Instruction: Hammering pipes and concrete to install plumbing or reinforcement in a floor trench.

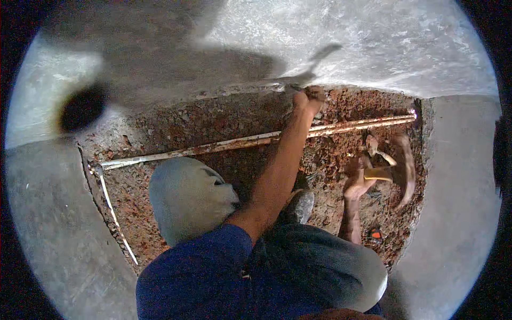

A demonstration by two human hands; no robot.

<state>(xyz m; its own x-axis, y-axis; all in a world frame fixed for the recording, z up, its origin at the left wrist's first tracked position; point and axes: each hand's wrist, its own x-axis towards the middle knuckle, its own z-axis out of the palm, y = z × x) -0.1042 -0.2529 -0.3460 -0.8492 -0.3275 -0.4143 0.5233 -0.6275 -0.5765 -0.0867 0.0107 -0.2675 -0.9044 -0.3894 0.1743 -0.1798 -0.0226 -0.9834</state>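
Note:
My left arm reaches forward to the foot of the grey wall [373, 48]. There my left hand [309, 101] is closed in a fist against the wall's lower edge; a dark end shows beside the fingers, but what it belongs to is hidden. On the right, my right hand [357, 181] grips the yellowish handle of a hammer [380, 174]. Its long, curved head is smeared by motion and lies over the dug soil, apart from the wall. Under my left forearm, two pale pipes [213, 146] run side by side across the pit.
Reddish, stony soil [330, 144] fills the sunken pit between concrete surfaces [458, 176]. A thinner white pipe [117, 218] runs along the left edge. Beyond my right hand lies a stone [372, 144]. A small orange thing [376, 234] is near my right forearm. My knees fill the near side.

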